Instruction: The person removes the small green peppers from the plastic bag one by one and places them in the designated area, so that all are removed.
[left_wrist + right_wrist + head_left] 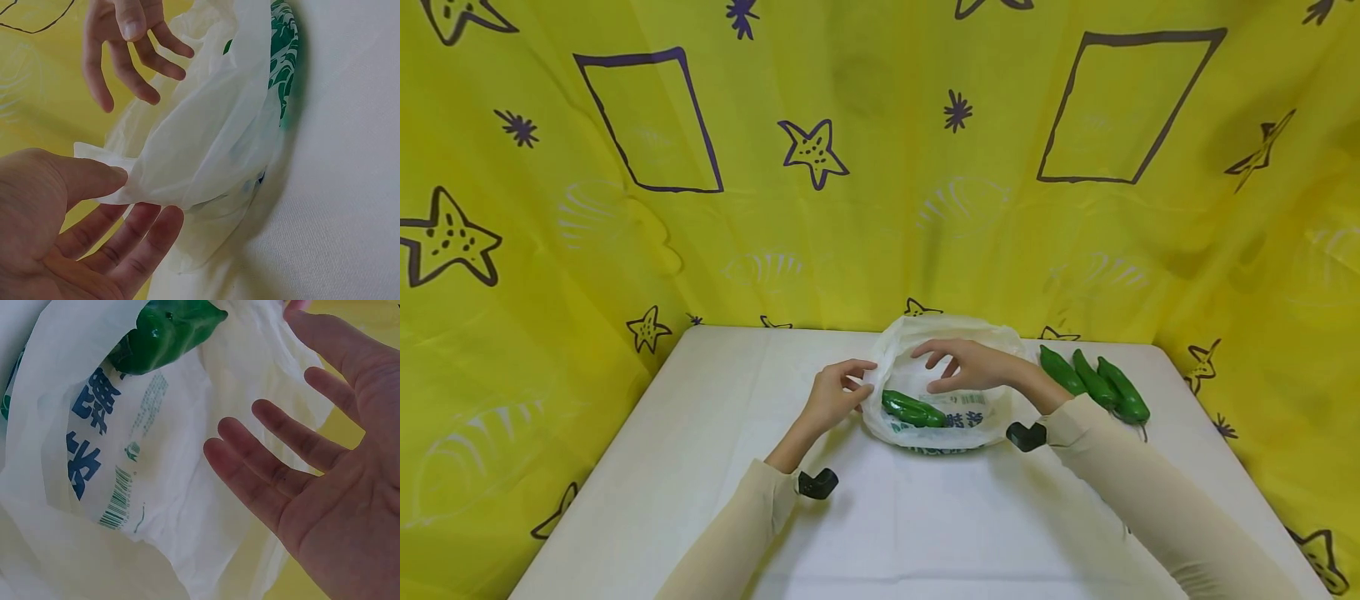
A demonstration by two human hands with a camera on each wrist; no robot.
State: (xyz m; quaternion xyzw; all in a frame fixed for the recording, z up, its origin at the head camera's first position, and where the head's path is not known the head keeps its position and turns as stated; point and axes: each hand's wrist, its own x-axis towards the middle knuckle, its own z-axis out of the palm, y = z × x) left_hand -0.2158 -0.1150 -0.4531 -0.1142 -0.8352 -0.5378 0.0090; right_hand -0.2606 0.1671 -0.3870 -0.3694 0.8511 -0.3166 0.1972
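Note:
A thin white plastic bag (880,417) with green and blue print lies on the table, its mouth spread wide. Inside it, toward the left, rests glossy green pepper (913,410); whether this is one or two peppers I cannot tell. My left hand (835,392) pinches the bag's left rim between thumb and fingers, as the left wrist view shows closely. Over the bag's mouth hovers my right hand (973,365), fingers spread and holding nothing. In the right wrist view, the pepper (169,334) lies apart from that hand, near printed characters and a barcode.
Three green peppers (1097,383) lie side by side on the white-covered table (850,533), right of the bag. A yellow curtain (887,217) with drawn stars and shells stands behind the table and along both sides.

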